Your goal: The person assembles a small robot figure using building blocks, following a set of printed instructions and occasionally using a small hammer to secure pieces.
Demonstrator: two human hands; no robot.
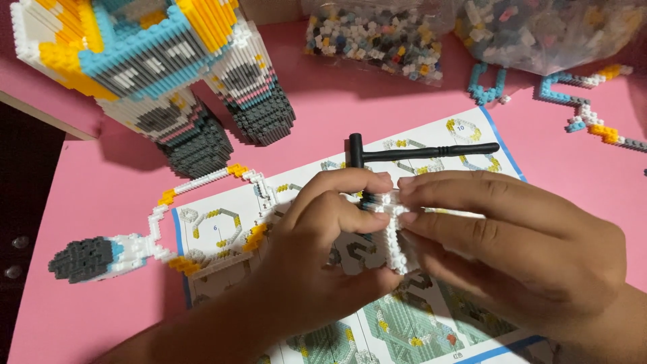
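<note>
Pinching from both sides, the two hands hold a small white assembly of tiny plastic building bricks (394, 229) above the middle of the sheet. The left hand (323, 249) has its thumb and curled fingers closed on the left edge of the piece. The right hand (519, 236) has its long fingers laid nearly flat and pressed together on the right edge, covering a thin white strip that juts sideways beneath them. Under the hands lies a printed instruction sheet with a blue border and small step diagrams (418, 323), spread on a pink tabletop (101, 195). Just beyond the fingertips a black T-shaped plastic tool (418, 153) rests on the sheet. To the left, a curved outline of white and yellow bricks ending in a grey and blue block (87, 258) lies partly on the sheet. Farther back stands a tall brick model in white, blue, yellow and dark grey (168, 74). Clear bags of mixed loose bricks (377, 37) sit along the far edge, with short blue, grey and yellow brick chains (586, 111) at the far right.
</note>
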